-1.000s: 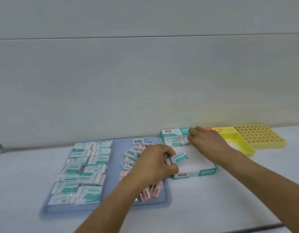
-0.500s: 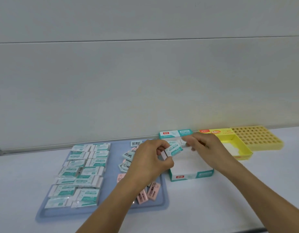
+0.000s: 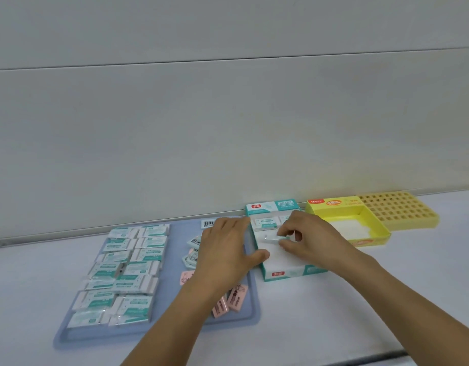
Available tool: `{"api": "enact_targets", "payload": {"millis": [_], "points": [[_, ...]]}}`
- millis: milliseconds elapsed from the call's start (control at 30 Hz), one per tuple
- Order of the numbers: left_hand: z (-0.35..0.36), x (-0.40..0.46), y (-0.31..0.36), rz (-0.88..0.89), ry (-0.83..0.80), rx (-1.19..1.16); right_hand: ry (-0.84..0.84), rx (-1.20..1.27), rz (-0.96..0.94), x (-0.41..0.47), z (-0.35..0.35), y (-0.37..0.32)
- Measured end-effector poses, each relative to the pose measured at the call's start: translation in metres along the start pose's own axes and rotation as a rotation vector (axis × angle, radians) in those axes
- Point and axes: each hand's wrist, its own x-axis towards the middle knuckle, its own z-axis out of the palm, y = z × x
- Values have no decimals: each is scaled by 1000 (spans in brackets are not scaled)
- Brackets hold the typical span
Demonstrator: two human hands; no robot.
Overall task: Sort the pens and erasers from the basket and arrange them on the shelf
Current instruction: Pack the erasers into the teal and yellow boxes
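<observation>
Pinching a small teal-and-white wrapped eraser (image 3: 277,236) between thumb and fingertips, the right hand (image 3: 311,240) holds it low inside the open teal-and-white cardboard box (image 3: 294,273), over the box's bare white floor. Just beyond the hand, against the box's far wall, a row of like erasers (image 3: 266,223) lies flat; how many stand behind the knuckles cannot be told. The left hand (image 3: 226,250) rests flat and relaxed, fingers straight, its thumb laid against the near left wall of the same box and its palm over the pale blue flat tray (image 3: 175,265). It grasps nothing.

To the left of that hand, the tray bears two columns of teal-and-white wrapped erasers (image 3: 122,273), laid side by side and touching, running from the tray's far edge to its near edge. Partly hidden under the left hand and wrist lies a loose heap of mixed erasers (image 3: 192,250), some teal, some with barcodes upward. Pink rectangular erasers (image 3: 230,301) lie just beside the left forearm, near the tray's near right corner.

To the right of the right hand stands an open yellow cardboard box (image 3: 370,220) with a white sheet on its floor. Touching its far right side sits a yellow plastic rack with a grid of round holes (image 3: 398,210). All rest on a white shelf surface (image 3: 333,320) against a grey wall.
</observation>
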Motion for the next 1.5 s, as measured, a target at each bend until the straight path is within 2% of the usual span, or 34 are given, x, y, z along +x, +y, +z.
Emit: {"api": "enact_targets", "payload": {"millis": [133, 300, 467, 667, 733, 867, 933, 1033, 1133, 1200, 1367, 1500], "points": [[2, 0, -4, -5, -45, 25, -5, -56, 13, 8, 6, -5], [5, -1, -4, 13, -47, 25, 32, -238, -63, 7, 6, -7], [5, -1, -4, 17, -58, 19, -29, -293, -108, 15, 11, -8], [1, -5, -3, 28, -48, 30, 49, -355, -76, 23, 19, -10], [-4, -13, -5, 65, -11, 20, 143, -314, -74, 21, 20, -14], [-23, -46, -33, 89, 165, -85, 340, 80, -207, 15, 21, -55], [-39, -69, -58, 43, 252, -117, 299, 208, -311, 13, 24, -91], [-62, -105, -103, -75, 345, -69, 102, 272, -429, 13, 39, -138], [-79, -133, -141, -236, 262, -7, -51, 212, -494, 18, 56, -175], [-86, -144, -156, -278, 202, 13, -110, 95, -500, 23, 64, -195], [-91, -143, -162, -290, 196, -5, -162, -67, -481, 29, 69, -223], [-93, -129, -164, -272, 234, 29, -159, -2, -455, 30, 69, -221]]}}
